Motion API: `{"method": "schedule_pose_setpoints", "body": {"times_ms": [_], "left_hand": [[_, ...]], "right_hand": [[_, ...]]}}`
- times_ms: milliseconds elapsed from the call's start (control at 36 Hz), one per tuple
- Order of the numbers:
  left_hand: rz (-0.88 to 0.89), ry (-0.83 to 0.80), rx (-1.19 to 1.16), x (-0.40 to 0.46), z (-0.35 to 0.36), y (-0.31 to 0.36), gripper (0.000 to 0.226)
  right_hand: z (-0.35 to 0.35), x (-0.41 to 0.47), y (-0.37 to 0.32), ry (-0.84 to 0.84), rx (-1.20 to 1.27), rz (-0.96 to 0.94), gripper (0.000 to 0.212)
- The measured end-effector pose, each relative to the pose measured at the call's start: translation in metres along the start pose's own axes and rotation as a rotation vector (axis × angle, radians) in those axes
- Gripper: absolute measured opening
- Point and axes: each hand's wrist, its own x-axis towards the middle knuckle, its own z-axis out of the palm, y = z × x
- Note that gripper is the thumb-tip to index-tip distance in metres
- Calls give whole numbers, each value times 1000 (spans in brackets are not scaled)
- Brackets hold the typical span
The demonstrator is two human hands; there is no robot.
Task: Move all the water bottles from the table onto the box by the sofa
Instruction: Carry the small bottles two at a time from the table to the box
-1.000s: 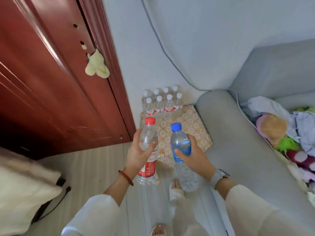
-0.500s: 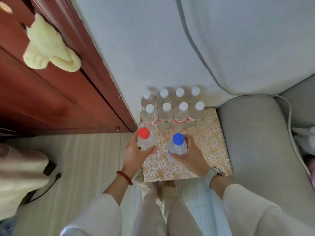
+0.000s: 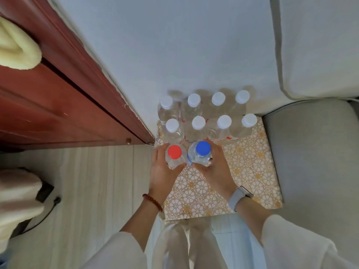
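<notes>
Left hand clenched round clear plastic red-capped water bottle, right hand round blue-capped one, both upright over patterned box just before eight white-capped bottles; probably full, heavy, smooth, thin-walled: best gripped mid-body

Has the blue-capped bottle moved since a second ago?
Yes. The blue-capped bottle in the right hand has gone forward and down toward the white-capped bottles, now just in front of them over the patterned box.
</notes>
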Motion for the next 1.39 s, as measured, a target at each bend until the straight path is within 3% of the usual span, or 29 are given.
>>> {"method": "schedule_pose_setpoints", "body": {"times_ms": [167, 500, 778, 1000, 1083, 1194, 1389], "left_hand": [[-64, -9, -52, -2, 0, 0, 75], [20, -1, -20, -3, -2, 5, 63], [-35, 7, 2, -7, -1, 11, 69], [-110, -21, 58, -26, -15, 20, 84], [-161, 19, 56, -44, -32, 21, 71], [-235, 93, 88, -81, -70, 20, 52], [-409, 325, 117, -190, -183, -2, 45]], "right_hand": [[2, -7, 0, -7, 116, 49, 65], [0, -2, -4, -29, 234, 56, 57], [-4, -4, -9, -96, 225, 83, 72], [-14, -23, -23, -151, 53, 194, 93], [-18, -41, -36, -173, -17, 306, 78], [-7, -70, -64, -335, -145, 397, 49], [68, -142, -155, -582, -263, 94, 32]]}}
